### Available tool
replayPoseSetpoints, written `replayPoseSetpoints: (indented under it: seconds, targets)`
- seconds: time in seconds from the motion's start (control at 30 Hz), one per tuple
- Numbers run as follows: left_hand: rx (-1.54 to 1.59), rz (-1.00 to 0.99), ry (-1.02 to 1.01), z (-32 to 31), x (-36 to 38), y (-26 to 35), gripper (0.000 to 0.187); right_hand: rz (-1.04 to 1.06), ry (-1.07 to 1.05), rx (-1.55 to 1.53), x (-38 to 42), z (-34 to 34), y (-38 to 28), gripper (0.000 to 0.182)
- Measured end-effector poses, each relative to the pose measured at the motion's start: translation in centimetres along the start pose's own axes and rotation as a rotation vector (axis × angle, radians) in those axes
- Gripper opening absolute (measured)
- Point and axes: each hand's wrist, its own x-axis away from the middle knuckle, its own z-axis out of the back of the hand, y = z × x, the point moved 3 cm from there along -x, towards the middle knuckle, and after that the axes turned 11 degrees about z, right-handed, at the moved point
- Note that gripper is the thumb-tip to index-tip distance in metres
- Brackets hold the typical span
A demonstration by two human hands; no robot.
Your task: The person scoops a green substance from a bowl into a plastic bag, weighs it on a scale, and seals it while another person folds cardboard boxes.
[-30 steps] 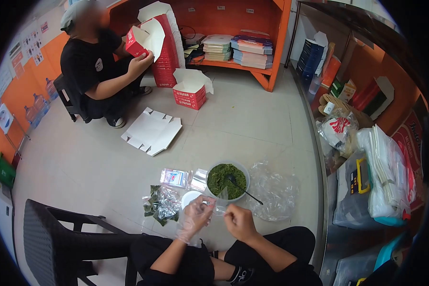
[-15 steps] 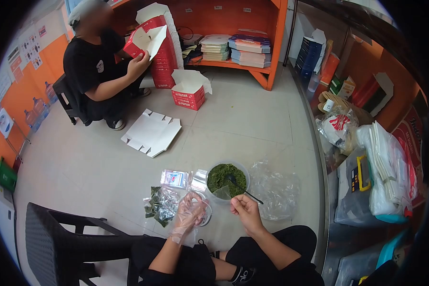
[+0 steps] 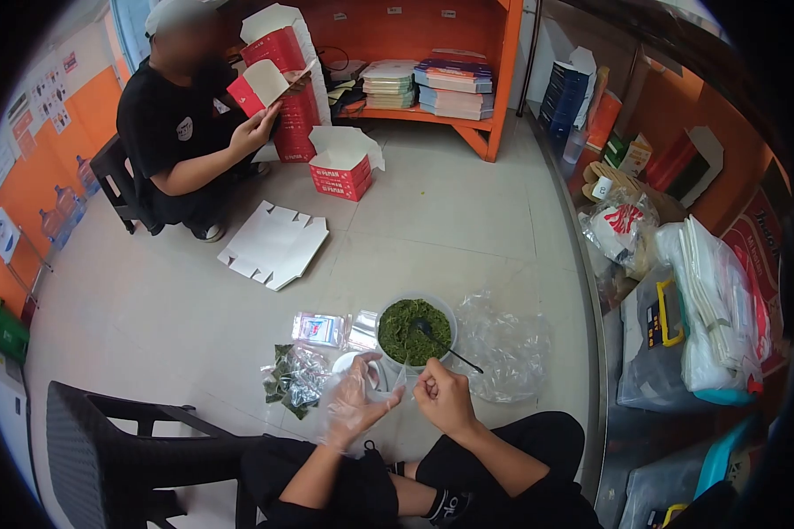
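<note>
My left hand (image 3: 359, 401) wears a loose clear plastic glove; its fingers are apart, with the thumb right at a small clear plastic bag (image 3: 403, 382). My bare right hand (image 3: 444, 398) pinches that bag by its edge. Just beyond my hands stands a round tub (image 3: 455, 328) of chopped green filling (image 3: 406, 330), with a black spoon (image 3: 451, 352) resting in it. Behind my gloved hand is a white round container (image 3: 348, 361), partly hidden. Crumpled clear packaging (image 3: 308, 373) and dark green sheets (image 3: 281, 384) lie to its left.
A packet of small bags (image 3: 318, 330) and a large clear plastic bag (image 3: 505, 348) lie on the floor. A co-worker (image 3: 181, 132) folds a red box at the upper left, near a white flattened carton (image 3: 278, 244). A black chair (image 3: 106, 450) stands left; a loaded shelf (image 3: 604, 353) runs along the right.
My gloved hand has opened out and moved right, toward the small bag. My right hand has shifted slightly down and left, bringing the bag between both hands. The co-worker's box has turned.
</note>
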Motion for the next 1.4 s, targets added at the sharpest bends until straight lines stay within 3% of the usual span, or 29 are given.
replayPoseSetpoints:
  seconds: [0.03,0.07,0.13,0.23,0.27,0.33,0.37,0.4,0.43,0.47,0.5,0.53,0.6,0.63,0.67,0.73,0.8,0.87,0.93,1.0,1.1,1.13,1.2,1.33,1.4]
  targets:
    - [0.098,-0.22,0.041,0.3,0.1,0.5,0.067,-0.056,-0.024,-0.056,0.0,0.1,0.0,0.014]
    - [0.097,-0.22,0.04,0.5,0.0,0.7,0.067,-0.11,-0.045,-0.115,0.1,0.1,0.1,0.014]
    - [0.065,-0.45,-0.103,0.5,0.2,2.0,0.078,-0.146,-0.043,-0.173,0.4,0.1,0.7,0.014]
    - [-0.001,-0.536,-0.087,-1.3,0.2,1.7,0.064,-0.273,-0.062,-0.349,1.2,-0.4,2.0,0.015]
    - [-0.002,-0.538,-0.085,-1.3,0.3,1.4,0.064,-0.364,-0.08,-0.468,1.4,-0.5,2.5,0.017]
    - [-0.021,-0.284,-0.242,-1.1,0.2,1.5,0.056,-0.346,-0.044,-0.439,0.6,0.3,2.5,0.022]
    - [-0.024,-0.29,-0.242,-0.7,0.4,1.9,0.056,-0.331,-0.01,-0.409,0.1,1.0,2.5,0.029]
    - [-0.022,-0.167,-0.253,-0.3,0.4,2.0,0.054,-0.327,-0.006,-0.407,-0.6,1.9,2.5,0.029]
    - [-0.019,-0.048,-0.262,0.0,0.2,1.9,0.052,-0.052,0.054,0.207,-1.7,3.7,1.9,0.035]
    - [-0.019,-0.065,-0.255,-0.4,-0.2,1.1,0.052,0.234,0.12,0.823,-2.5,5.0,1.2,0.042]
    - [0.093,-0.156,-0.129,-0.8,-0.4,-0.3,0.05,0.054,-0.01,0.892,-1.2,5.0,3.7,0.052]
    - [0.207,-0.241,-0.006,-0.8,-0.5,-0.9,0.047,0.056,0.001,0.901,-0.6,5.1,5.2,0.052]
    - [0.178,-0.209,0.02,0.6,-0.6,0.6,0.042,-0.403,-0.198,0.205,-0.3,4.5,8.2,0.045]
    - [0.292,-0.168,0.032,0.7,-0.9,-0.1,0.043,-0.371,-0.151,0.171,-0.8,4.2,8.1,0.031]
    - [0.406,-0.12,0.043,0.7,-1.1,-0.9,0.044,-0.37,-0.152,0.175,-1.2,3.6,8.3,0.031]
    - [0.421,-0.148,0.082,0.6,-1.4,-1.9,0.043,-0.024,0.141,0.069,-3.1,3.3,6.7,0.018]
    - [0.508,-0.027,0.074,1.0,-1.5,-1.7,0.043,0.021,0.096,0.021,-3.9,2.9,6.5,0.016]
    - [0.584,-0.03,0.079,0.5,-1.5,-2.4,0.041,0.067,0.054,-0.025,-4.2,2.5,6.2,0.014]
    - [0.43,-0.121,0.114,0.9,-1.4,-2.1,0.041,-0.183,0.127,-0.25,-3.8,3.0,6.8,0.011]
    - [0.434,-0.113,0.116,0.9,-1.4,-2.2,0.041,-0.176,0.151,-0.271,-3.6,3.5,7.6,0.011]
    - [0.459,-0.092,0.099,1.0,-1.4,-2.0,0.042,-0.334,0.465,-0.472,-3.6,4.9,8.6,0.017]
    - [0.477,-0.074,0.079,1.0,-1.4,-2.1,0.043,-0.338,0.463,-0.469,-3.5,5.3,9.0,0.017]
    - [0.437,-0.092,0.096,1.0,-1.5,-2.4,0.043,-0.563,0.536,-0.596,-2.9,6.0,10.6,0.021]
    - [0.448,-0.047,0.086,1.1,-1.3,-2.2,0.043,-0.779,0.428,-0.67,-1.9,6.0,12.5,0.023]
    - [0.428,-0.061,0.083,1.0,-1.4,-2.5,0.042,-0.786,0.414,-0.66,-1.6,5.6,13.0,0.023]
